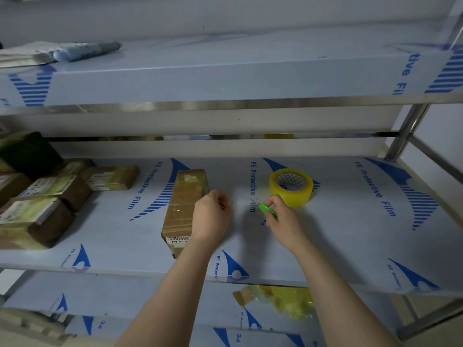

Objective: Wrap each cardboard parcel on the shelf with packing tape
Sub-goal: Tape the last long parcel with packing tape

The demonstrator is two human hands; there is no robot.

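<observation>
The cardboard parcel (182, 209) lies on the shelf (350, 236). At the right edge of the parcel is my left grip (211, 215), fingers curled; I cannot tell if it holds something. Further right of the parcel, my right grip (283, 221) pinches a green cutter (267, 209), near the tape roll (292, 187).

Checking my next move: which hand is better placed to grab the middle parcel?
Left: the left hand is right beside the parcel; the right hand is busy pinching the green cutter by the tape roll.
</observation>
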